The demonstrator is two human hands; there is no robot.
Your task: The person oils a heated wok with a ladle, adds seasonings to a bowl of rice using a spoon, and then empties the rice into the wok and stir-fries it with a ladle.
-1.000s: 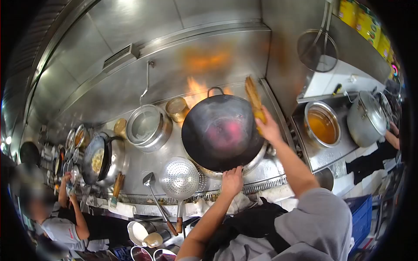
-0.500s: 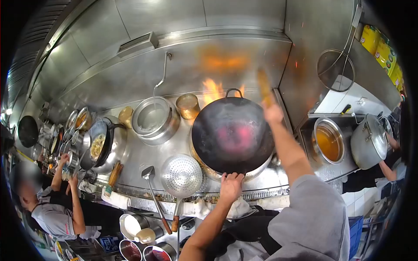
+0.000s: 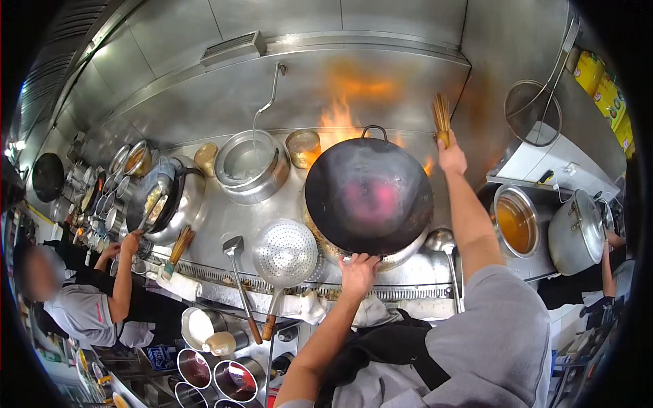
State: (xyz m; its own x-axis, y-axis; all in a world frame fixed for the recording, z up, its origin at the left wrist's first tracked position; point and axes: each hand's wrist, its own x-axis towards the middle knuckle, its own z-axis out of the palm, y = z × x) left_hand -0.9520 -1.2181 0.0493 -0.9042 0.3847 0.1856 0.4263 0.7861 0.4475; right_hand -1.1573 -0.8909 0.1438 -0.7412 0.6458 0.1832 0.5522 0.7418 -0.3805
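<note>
A dark wok (image 3: 340,204) sits over the burner, its middle glowing pinkish red, with flames rising behind it. My left hand (image 3: 359,273) is closed on the wok's near edge. Up and to the right of the wok, my right hand (image 3: 451,156) grips the yellow lower end of a bamboo brush (image 3: 441,114), bristles pointing up, held apart from the wok. A ladle (image 3: 442,241) lies beside the wok's right side. Left of the wok rests a perforated strainer (image 3: 285,253), next to a metal spatula (image 3: 234,246).
A water pot (image 3: 250,166) stands under a tap (image 3: 272,95) at the back. On the right are a pot of orange liquid (image 3: 515,221) and a lidded pot (image 3: 577,231). Another person (image 3: 81,309) works at the left with a second wok. Containers (image 3: 236,379) stand low in front.
My right hand and the brush have moved up and away from the wok's right rim. My left hand keeps its hold. The co-worker's hand now reaches a utensil into the other wok.
</note>
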